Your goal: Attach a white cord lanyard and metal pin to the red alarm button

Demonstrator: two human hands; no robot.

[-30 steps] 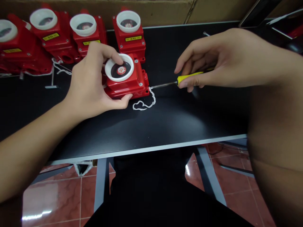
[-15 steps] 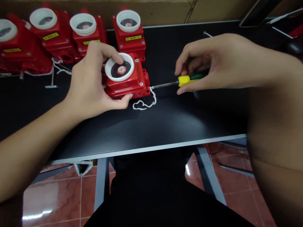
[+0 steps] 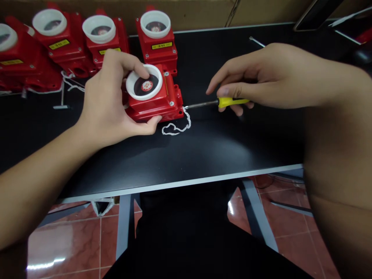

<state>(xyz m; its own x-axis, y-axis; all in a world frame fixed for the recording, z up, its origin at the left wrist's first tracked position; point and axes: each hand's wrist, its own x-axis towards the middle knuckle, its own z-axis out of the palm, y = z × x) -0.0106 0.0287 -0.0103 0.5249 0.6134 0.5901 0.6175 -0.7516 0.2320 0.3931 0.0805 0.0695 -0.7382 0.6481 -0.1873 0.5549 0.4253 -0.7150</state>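
My left hand grips a red box with a white ring on top, fingers over the ring and thumb along the front side. In my right hand is a screwdriver with a yellow handle, its shaft level and pointing left. The tip meets the lower right corner of the box, where a white cord is attached. The cord's loose loop lies on the black table in front of the box. Part of the screwdriver's handle is hidden by my fingers.
Several similar red boxes stand along the back and left of the black table. A small T-shaped metal tool lies at the left. Near the back right rests a metal wrench-like tool.
My right thumb has moved up and across the screwdriver's handle, and the handle has turned, showing more yellow. My left hand keeps its hold on the box.
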